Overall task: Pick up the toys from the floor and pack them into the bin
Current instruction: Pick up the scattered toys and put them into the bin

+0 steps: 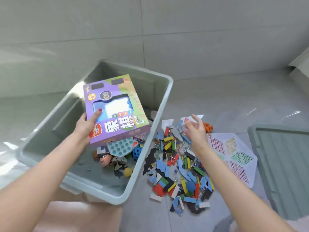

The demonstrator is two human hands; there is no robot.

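Note:
A grey-green plastic bin stands on the floor at centre left. My left hand grips a purple boxed toy by its lower left corner and holds it over the bin. Inside the bin lie a teal pop-bubble toy, a blue holed ball, a doll head and a yellow ball. To the right of the bin, a heap of coloured blocks, foam shapes and marbles covers the floor. My right hand hovers open above the heap's far end, holding nothing.
A white perforated plastic piece lies right of the heap. An orange toy sits just beyond my right hand. The bin's grey-green lid lies at the far right. Pale tiled floor stretches behind the bin.

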